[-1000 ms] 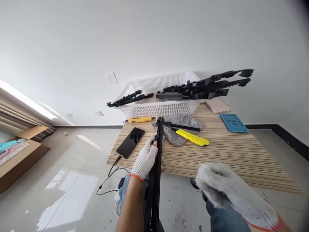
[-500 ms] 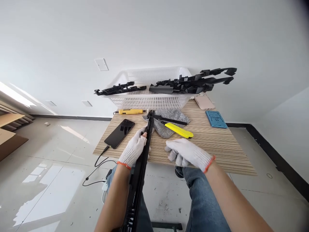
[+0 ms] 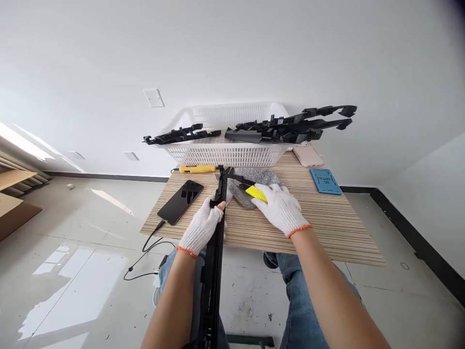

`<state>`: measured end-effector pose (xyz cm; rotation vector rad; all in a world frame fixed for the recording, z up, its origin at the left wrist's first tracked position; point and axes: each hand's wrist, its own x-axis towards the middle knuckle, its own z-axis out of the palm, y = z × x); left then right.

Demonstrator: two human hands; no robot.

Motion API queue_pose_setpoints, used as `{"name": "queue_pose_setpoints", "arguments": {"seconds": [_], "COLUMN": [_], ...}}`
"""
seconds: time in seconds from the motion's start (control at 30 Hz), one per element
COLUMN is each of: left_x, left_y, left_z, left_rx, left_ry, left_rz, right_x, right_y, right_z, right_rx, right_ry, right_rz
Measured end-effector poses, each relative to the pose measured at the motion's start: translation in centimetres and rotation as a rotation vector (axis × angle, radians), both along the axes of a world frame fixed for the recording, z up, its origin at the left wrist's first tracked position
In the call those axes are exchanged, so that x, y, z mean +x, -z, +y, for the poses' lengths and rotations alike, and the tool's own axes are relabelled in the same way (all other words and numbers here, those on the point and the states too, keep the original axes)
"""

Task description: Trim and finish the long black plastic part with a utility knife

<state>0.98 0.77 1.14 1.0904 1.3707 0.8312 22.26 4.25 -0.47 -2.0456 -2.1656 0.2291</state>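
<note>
My left hand (image 3: 204,224), in a white knit glove with a bare thumb tip, is closed around a long black plastic trim piece (image 3: 214,261). The piece runs from the table down between my legs. My right hand (image 3: 279,206), gloved too, is wrapped over a yellow utility knife (image 3: 256,193); its front end points left and its rear is hidden under my palm. Beneath the knife lies a crumpled grey cloth (image 3: 242,196), with a dark, slim tool (image 3: 237,178) on it, partly hidden by the knife.
A white basket (image 3: 225,156) with several black plastic parts (image 3: 279,128) overhanging its rim stands against the wall. On the wooden table (image 3: 319,228) lie a black phone (image 3: 180,202) with a cable, a yellow pen-like tool (image 3: 197,168), a pink case (image 3: 308,155) and a blue pad (image 3: 325,181).
My right hand has moved up and forward onto the yellow utility knife and closed over it. The top of the black trim piece has shifted slightly left in my left hand.
</note>
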Motion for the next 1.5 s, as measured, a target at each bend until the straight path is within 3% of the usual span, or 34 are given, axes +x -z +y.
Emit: {"name": "queue_pose_setpoints", "arguments": {"seconds": [0.1,0.23,0.33,0.47,0.57,0.67,0.83,0.97,1.17,1.4,1.5], "left_x": [-0.1,-0.2,-0.1,0.0,0.1,0.0,-0.1,-0.1,-0.1,0.0,0.1], "left_y": [0.1,0.3,0.4,0.2,0.1,0.1,0.5,0.8,1.0,0.8,0.8], "left_z": [-0.2,-0.6,-0.7,-0.7,-0.7,-0.7,-0.5,-0.2,-0.1,-0.2,-0.2], "left_rx": [0.044,0.131,0.132,0.130,0.134,0.121,0.111,0.125,0.124,0.122,0.124], "left_ry": [0.008,0.034,0.039,0.039,0.051,0.054,0.054,0.049,0.033,0.005,0.001], "left_rz": [0.022,0.045,0.066,0.125,0.148,0.128,0.139,0.178,0.228,0.138,0.123], "right_x": [0.4,0.7,0.4,-0.6,-1.2,-1.7,-2.1,-2.4,-3.2,-1.5,-0.2], "right_y": [-0.2,-0.9,-1.4,-1.3,-0.4,0.4,0.2,-0.4,-0.5,-0.6,-0.5], "right_z": [-0.1,-0.8,-1.4,-1.5,-0.9,-0.4,-0.3,-0.6,-1.4,-2.0,-1.7], "right_rx": [0.011,0.175,0.245,0.133,0.060,0.048,0.025,-0.028,0.003,0.136,0.188], "right_ry": [0.057,0.091,-0.011,-0.255,-0.325,-0.232,-0.030,-0.042,-0.114,-0.092,-0.050], "right_rz": [0.044,0.167,0.291,0.488,0.411,0.360,0.540,0.534,0.298,0.632,0.589]}}
